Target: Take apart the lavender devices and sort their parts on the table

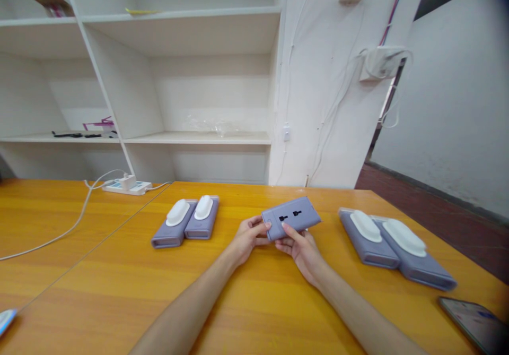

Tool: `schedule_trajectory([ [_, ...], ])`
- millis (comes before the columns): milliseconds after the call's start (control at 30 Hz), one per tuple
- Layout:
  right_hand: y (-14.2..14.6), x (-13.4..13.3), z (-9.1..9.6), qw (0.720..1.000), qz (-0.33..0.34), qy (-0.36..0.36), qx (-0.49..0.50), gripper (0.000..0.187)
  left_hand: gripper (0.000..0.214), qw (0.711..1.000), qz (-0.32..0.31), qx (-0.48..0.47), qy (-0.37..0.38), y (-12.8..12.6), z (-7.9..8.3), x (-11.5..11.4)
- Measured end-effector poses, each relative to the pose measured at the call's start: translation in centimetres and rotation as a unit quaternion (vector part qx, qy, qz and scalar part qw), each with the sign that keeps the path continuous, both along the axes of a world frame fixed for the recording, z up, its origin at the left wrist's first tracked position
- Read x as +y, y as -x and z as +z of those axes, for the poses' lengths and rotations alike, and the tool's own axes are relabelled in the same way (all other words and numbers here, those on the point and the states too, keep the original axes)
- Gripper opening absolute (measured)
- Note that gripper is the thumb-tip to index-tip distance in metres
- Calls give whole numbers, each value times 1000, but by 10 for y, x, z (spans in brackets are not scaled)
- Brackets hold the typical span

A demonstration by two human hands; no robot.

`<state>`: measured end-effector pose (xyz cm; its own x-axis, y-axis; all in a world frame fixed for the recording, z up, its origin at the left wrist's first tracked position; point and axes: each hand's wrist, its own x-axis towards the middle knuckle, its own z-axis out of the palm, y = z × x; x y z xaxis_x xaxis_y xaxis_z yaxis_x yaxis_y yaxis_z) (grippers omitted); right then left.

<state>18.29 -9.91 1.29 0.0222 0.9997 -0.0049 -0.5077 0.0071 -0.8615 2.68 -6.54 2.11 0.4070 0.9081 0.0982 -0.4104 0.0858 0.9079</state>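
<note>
I hold a lilac travel adapter (292,217) above the wooden table (254,302), socket holes facing up. My left hand (248,237) pinches its near left end. My right hand (299,246) grips it from below, thumb on its top face. Two more lilac adapters with white caps (186,221) lie side by side to the left. Another pair (392,243) lies to the right.
A white power strip (127,186) with a cable sits at the table's back left. A phone (475,323) lies at the front right corner. White shelves (178,137) stand behind the table. The table's right edge drops to a dark floor.
</note>
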Motion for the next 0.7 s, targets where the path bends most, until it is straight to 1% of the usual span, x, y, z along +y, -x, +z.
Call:
schedule_trajectory([
  [100,0,0,0,1000,4,-1,-3,37,49,1000,2,13,3,1,-1,1],
  [267,0,0,-1,1000,8,-1,-2,37,52,999,27,26,1,0,-6,4],
  [533,1,0,0,1000,4,-3,-10,35,46,998,50,35,8,-3,-6,3],
  [700,0,0,-1,1000,8,-1,-9,38,45,997,64,34,26,-4,-8,4],
])
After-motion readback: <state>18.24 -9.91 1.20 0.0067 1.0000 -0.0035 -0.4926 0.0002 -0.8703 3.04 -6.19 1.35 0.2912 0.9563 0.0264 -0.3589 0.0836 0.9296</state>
